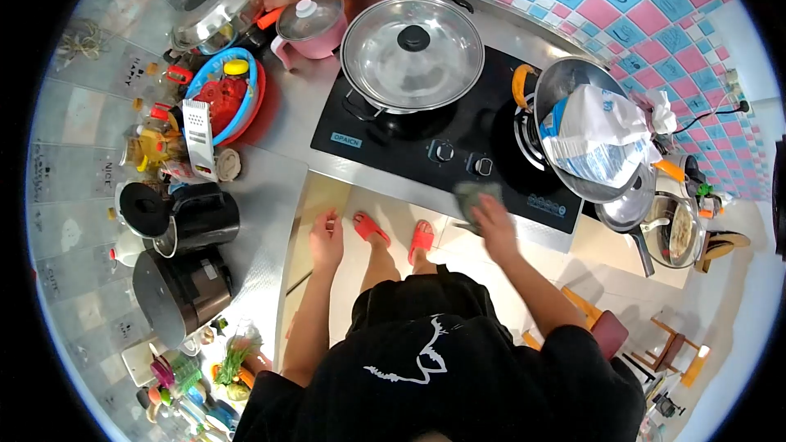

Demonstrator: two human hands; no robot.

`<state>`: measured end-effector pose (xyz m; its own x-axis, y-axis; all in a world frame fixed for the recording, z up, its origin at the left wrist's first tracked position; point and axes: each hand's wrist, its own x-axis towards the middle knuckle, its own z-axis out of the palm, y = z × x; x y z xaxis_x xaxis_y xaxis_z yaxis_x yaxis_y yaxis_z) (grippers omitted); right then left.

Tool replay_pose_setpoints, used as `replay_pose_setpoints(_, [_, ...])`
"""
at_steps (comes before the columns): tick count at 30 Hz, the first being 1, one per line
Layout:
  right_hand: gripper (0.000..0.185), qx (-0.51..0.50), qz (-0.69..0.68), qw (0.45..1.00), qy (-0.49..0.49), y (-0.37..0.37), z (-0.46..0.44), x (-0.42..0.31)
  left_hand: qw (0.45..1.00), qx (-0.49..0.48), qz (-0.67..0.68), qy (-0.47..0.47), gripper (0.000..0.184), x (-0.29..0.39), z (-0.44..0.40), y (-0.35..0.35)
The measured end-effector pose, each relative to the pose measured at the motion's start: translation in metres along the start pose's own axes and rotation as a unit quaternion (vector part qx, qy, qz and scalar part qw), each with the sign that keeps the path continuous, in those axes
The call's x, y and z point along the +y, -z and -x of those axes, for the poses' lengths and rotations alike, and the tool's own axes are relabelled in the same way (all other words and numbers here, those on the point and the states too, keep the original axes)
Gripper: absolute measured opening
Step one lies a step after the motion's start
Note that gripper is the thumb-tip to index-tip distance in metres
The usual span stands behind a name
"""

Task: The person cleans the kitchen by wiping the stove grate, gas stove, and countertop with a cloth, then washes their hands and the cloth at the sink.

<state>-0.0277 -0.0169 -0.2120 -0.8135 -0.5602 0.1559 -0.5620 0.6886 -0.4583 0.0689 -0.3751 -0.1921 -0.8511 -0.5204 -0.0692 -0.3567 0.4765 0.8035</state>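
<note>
A greyish-green cloth (476, 199) lies at the front edge of the black gas stove (393, 137), and my right hand (494, 222) is closed on it, slightly blurred. Just behind the cloth are the stove's two knobs (463, 157). My left hand (327, 237) hangs in front of the counter edge, its fingers curled, with nothing visible in it. A large pan with a glass lid (381, 61) stands on the left burner. Over the right burner sits a metal wok (591, 188) holding a white and blue plastic bag (596, 135).
A pink pot (315, 39) stands left of the stove, near a blue basket (252, 92). Further down the left counter are a black kettle (205, 217) and a dark cooker (176, 290). Lidded pans (629, 205) stand at the right. Wooden chairs (667, 344) are at the lower right.
</note>
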Motion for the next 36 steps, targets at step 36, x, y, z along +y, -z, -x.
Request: replay_pose_setpoints(36, [0.034,0.181,-0.070,0.970,-0.149,-0.044,0.008,-0.046,0.985,-0.156,0.049,-0.054,0.027,0.026,0.021,-0.028])
